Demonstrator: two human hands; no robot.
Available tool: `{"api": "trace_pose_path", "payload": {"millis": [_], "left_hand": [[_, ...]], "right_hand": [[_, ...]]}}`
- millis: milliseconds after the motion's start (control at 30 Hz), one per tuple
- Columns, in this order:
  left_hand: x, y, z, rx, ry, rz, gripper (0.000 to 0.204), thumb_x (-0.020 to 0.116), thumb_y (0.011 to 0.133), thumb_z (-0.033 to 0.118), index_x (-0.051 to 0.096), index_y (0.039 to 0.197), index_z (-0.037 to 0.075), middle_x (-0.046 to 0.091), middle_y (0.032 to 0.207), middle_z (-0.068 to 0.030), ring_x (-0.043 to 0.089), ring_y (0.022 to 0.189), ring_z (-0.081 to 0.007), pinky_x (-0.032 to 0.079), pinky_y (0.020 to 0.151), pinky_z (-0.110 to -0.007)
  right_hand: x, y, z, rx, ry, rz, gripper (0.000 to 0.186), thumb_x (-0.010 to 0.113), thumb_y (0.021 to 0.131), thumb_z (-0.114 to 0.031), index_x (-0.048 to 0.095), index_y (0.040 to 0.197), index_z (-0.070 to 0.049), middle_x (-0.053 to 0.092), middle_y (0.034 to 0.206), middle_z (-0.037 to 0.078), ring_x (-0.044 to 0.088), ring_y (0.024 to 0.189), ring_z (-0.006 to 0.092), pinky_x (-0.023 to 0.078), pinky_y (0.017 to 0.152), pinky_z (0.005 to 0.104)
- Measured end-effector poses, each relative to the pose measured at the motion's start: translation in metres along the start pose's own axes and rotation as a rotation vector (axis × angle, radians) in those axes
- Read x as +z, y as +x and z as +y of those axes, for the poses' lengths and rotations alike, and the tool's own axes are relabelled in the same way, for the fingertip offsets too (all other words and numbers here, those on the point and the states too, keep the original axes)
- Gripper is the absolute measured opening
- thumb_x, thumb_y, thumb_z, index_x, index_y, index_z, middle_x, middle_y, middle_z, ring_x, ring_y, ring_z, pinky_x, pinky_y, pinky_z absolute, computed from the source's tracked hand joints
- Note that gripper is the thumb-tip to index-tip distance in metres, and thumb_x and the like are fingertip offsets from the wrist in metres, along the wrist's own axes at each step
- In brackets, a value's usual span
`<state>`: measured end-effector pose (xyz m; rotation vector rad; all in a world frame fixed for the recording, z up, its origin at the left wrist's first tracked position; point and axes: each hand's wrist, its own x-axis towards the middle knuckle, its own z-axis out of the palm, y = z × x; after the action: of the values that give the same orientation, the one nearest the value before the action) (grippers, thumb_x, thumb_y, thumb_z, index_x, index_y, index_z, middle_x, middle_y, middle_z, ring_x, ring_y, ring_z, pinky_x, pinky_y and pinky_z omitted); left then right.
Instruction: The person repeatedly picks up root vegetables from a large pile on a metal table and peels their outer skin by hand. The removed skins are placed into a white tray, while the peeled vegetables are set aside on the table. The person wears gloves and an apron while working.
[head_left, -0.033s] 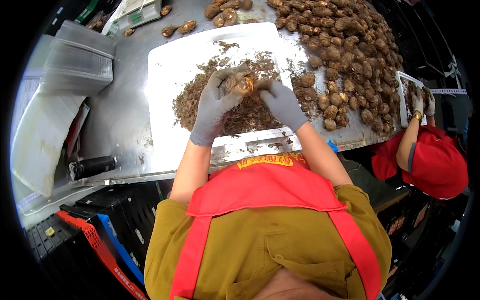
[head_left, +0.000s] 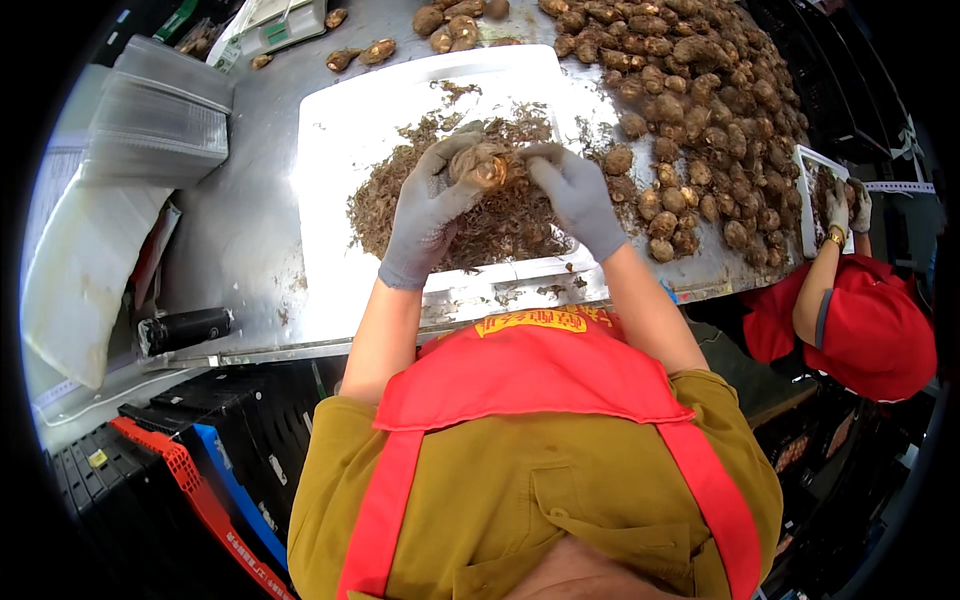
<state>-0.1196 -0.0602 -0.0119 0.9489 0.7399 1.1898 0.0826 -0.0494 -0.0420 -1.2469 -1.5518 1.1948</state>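
I take the root in my hands as the middle of the clock, and I begin from the left. At nine o'clock stands a stack of clear plastic boxes (head_left: pixel 160 125), and a little lower there is a white sheet (head_left: pixel 85 290). At eight o'clock a black roll (head_left: pixel 185 332) lies near the edge of the metal table (head_left: pixel 245 215). At ten o'clock is a scale (head_left: pixel 280 28). My left hand (head_left: pixel 418 215), in a grey glove, is at eight o'clock, its fingers and thumb clamped around the brown, hairy root (head_left: pixel 484 168). This root is above the white tray (head_left: pixel 330 130), where loose brown fibres (head_left: pixel 385 210) are spread; its pale end looks toward me. My right hand (head_left: pixel 578 195), also in a grey glove, is at three o'clock. Its fingers are bent, with the tips just beside the root, but I cannot tell if they touch it or pinch something. Between two and three o'clock lies a big pile of roots (head_left: pixel 715 130). Farther, at three o'clock, a co-worker's gloved hand (head_left: pixel 837 207) is over another white tray (head_left: pixel 808 228).
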Motion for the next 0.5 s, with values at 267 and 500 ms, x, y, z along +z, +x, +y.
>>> {"api": "trace_pose_path", "payload": {"millis": [267,500], "left_hand": [[0.005,-0.008,0.012,-0.076,-0.015,-0.023,0.077,0.069,0.086,0.046,0.043,0.139,-0.003,0.057,0.126,-0.0132,0.060,0.111,-0.0207,0.055,0.090,-0.035],[-0.009,-0.013,0.005,-0.109,0.000,-0.094,0.070,0.065,0.089,0.049,0.051,0.132,-0.004,0.062,0.117,-0.0098,0.062,0.105,-0.0180,0.057,0.085,-0.035]], "right_hand": [[0.003,0.008,-0.054,-0.346,-0.063,-0.076,0.029,0.065,0.091,-0.022,0.069,0.109,0.000,0.069,0.098,0.012,0.064,0.087,0.0184,0.050,0.078,0.0291],[0.006,0.007,-0.063,-0.318,0.088,-0.093,0.022,0.067,0.089,-0.020,0.072,0.101,-0.002,0.068,0.083,0.012,0.064,0.077,0.0198,0.050,0.071,0.0302]]}}
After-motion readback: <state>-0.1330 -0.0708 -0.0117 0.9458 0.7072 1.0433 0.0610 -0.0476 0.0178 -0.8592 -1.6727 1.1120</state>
